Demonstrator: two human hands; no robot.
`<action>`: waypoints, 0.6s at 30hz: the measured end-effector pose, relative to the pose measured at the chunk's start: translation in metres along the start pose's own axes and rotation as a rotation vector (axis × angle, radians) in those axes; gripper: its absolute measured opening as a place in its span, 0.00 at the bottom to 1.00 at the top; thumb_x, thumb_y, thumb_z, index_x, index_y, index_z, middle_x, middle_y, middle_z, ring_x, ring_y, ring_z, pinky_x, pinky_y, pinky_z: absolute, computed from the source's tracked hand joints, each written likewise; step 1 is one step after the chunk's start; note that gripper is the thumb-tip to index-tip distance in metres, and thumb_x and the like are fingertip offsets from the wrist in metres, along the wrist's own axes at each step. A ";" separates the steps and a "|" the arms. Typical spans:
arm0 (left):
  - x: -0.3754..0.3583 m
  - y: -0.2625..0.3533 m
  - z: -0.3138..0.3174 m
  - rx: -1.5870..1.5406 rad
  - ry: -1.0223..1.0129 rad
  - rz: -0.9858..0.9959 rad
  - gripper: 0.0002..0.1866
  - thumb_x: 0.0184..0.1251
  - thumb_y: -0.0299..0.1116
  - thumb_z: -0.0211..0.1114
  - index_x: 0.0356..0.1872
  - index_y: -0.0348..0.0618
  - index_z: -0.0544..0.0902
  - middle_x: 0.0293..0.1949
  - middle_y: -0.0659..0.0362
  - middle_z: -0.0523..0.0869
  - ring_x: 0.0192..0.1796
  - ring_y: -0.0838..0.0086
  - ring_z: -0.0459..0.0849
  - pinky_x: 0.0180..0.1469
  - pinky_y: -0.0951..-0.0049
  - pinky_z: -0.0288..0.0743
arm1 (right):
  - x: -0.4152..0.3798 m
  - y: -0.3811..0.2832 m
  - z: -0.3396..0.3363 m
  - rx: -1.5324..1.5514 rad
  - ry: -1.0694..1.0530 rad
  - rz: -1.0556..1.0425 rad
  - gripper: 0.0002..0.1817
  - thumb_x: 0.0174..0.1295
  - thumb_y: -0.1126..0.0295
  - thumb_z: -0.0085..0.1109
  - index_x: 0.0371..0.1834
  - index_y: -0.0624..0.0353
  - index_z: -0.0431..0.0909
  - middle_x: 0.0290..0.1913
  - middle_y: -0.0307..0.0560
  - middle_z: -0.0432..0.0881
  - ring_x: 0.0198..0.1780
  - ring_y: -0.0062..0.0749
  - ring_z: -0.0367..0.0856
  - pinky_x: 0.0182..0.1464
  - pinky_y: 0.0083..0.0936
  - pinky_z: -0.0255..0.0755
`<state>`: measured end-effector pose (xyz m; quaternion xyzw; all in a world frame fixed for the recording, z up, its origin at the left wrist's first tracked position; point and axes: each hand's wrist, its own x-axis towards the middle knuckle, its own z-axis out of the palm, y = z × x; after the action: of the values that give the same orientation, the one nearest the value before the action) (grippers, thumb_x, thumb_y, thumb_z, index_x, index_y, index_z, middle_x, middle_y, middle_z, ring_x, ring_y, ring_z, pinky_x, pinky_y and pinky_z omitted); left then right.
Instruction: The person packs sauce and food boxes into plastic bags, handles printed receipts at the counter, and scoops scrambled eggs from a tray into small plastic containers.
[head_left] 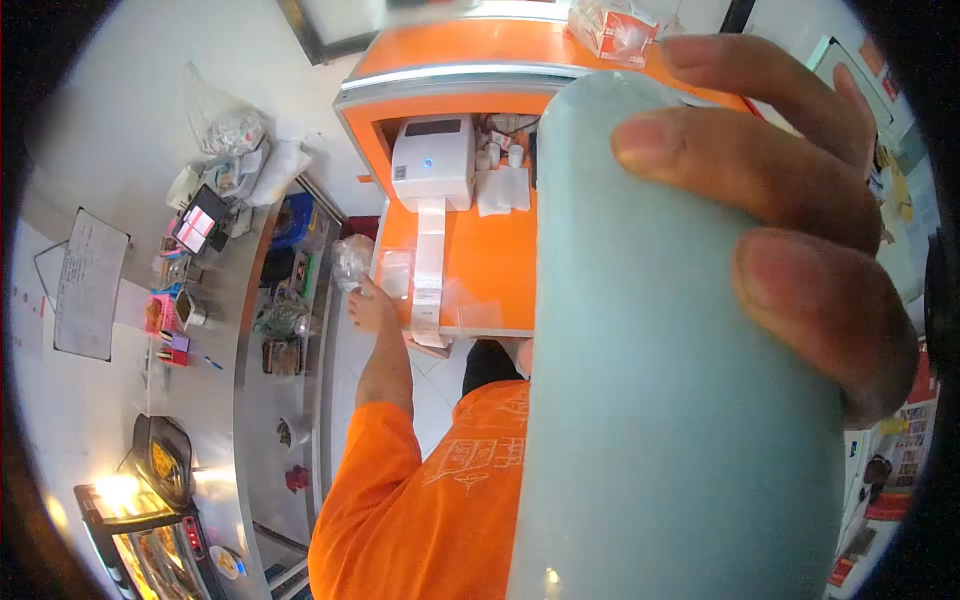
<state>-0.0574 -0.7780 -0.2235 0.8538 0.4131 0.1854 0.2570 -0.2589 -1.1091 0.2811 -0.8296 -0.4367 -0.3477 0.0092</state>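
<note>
Close to the camera, a large pale green cylinder (680, 350) fills much of the right side. My right hand (790, 210) is wrapped round it from the right, with fingertips pressed on its surface; its lower end runs out of view. Down at the left edge of the orange desk (490, 270), my left hand (372, 307) has its fingers apart, just below a clear plastic bag (352, 262). Small clear packets (396, 272) lie beside it on the desk. A strip of white labels (429, 260) runs from a white label printer (433, 160) over the desk's front edge.
A long metal counter (225, 400) at the left bears a dark tablet (202, 220) and small boxes. Below it are shelves with bags. A lit glass case (160, 550) stands at the lower left. An orange-and-white box in plastic (625, 35) sits on the upper ledge.
</note>
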 end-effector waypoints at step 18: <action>-0.081 -0.259 -0.028 -0.110 0.018 0.145 0.29 0.76 0.49 0.53 0.60 0.28 0.72 0.59 0.39 0.76 0.64 0.47 0.70 0.68 0.52 0.59 | -0.085 -0.018 0.167 0.764 0.237 0.563 0.14 0.54 0.66 0.69 0.42 0.55 0.80 0.42 0.39 0.85 0.54 0.27 0.80 0.62 0.43 0.63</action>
<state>-0.2778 -0.6982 -0.3629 0.8645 0.3415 0.2333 0.2856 -0.2087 -1.1056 0.0994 -0.8075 -0.2877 -0.2388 0.4563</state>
